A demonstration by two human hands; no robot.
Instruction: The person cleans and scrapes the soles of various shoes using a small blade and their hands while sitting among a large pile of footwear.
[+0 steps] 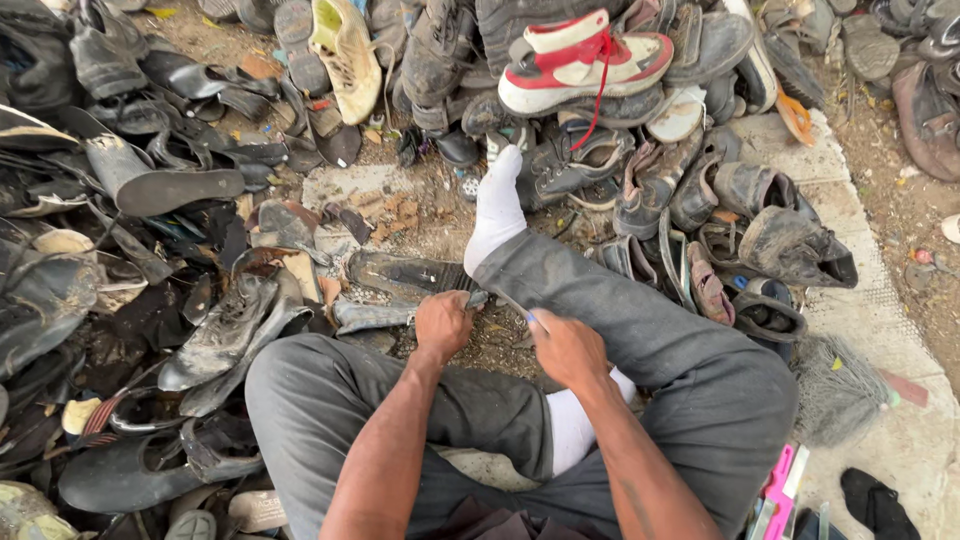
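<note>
Both of our hands met low between our knees as we sat on the ground. Our left hand (442, 325) was closed round a dark, flat strip of worn shoe material (478, 297), seemingly to steady it, while our right hand (566, 347) was curled tight on a small blue-tipped tool (531, 317) beside it. Our white-socked foot (497, 205) stretched toward the heap of old dusty shoes (600, 150), a red-and-white sneaker (585, 60) on top. No packages or signs showed; pink plastic tools (778, 492) lay by our right thigh.
</note>
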